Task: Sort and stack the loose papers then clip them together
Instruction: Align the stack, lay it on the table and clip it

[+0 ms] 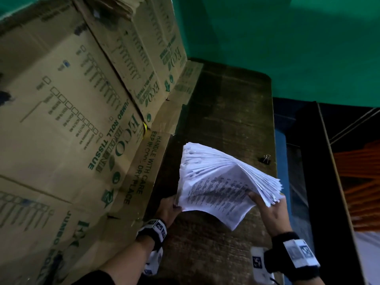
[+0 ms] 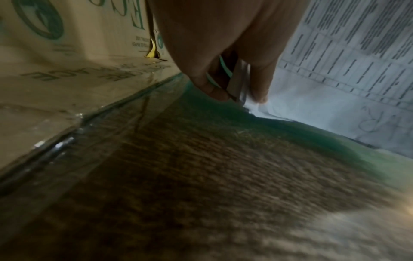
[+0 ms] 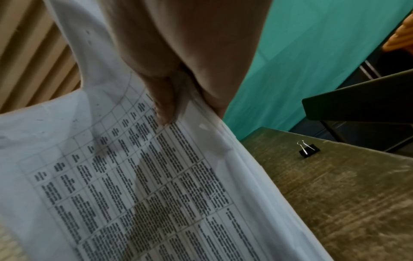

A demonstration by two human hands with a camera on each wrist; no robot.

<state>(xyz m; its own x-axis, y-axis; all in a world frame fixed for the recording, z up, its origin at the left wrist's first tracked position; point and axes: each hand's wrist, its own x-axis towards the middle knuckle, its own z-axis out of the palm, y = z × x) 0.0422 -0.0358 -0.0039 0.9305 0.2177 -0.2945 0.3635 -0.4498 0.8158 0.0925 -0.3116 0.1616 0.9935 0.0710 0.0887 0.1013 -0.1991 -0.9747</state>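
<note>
A thick stack of printed white papers (image 1: 218,182) stands tilted above the dark wooden table (image 1: 226,103), its sheets fanned and uneven at the right edge. My left hand (image 1: 168,206) grips the stack's left edge; in the left wrist view its fingers (image 2: 214,88) pinch the sheets (image 2: 335,70). My right hand (image 1: 271,208) holds the right edge with the thumb on the front sheet, and the right wrist view shows the thumb (image 3: 163,106) pressing the printed table of text (image 3: 145,176). A black binder clip (image 1: 266,159) (image 3: 308,149) lies on the table near its right edge, apart from both hands.
Large tan cardboard boxes (image 1: 72,110) with green print stand along the left of the table, a flap lying on its surface. A green wall (image 1: 287,48) rises behind. To the right of the table are a dark frame (image 1: 314,161) and orange material (image 1: 362,182).
</note>
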